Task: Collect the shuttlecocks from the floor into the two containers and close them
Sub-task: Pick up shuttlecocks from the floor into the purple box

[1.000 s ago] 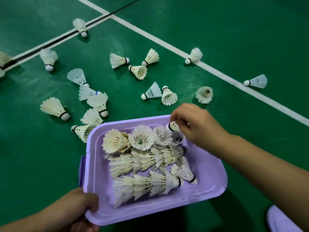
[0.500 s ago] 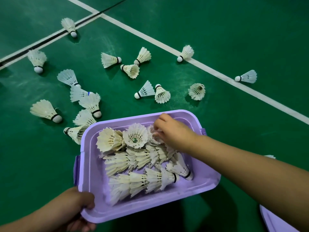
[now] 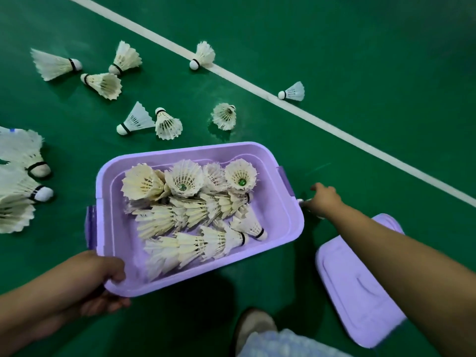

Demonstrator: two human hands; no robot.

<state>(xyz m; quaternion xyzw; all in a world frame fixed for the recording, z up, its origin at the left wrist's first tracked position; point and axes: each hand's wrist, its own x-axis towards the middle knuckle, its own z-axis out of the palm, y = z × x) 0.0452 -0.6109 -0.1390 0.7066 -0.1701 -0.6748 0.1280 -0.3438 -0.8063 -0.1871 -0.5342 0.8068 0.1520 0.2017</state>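
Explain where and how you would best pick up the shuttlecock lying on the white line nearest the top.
Pinch the shuttlecock low on its feather skirt, just above the cork, coming down from above. It lies on its side, cork toward the camera, so that narrow waist is exposed.

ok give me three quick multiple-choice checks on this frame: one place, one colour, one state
1. Where is the lid?
A. On the container
B. On the floor, right of the container
C. In the left hand

2. What colour is the container?
A. Green
B. White
C. Purple

3. What is the left hand doing?
A. Gripping the container's near left corner
B. Lying flat on the floor
C. Holding a shuttlecock

Answers: 1 B, the lid lies flat on the green floor beside the open container. 2 C, walls and rim are purple. 3 A, the thumb curls over the rim at that corner.
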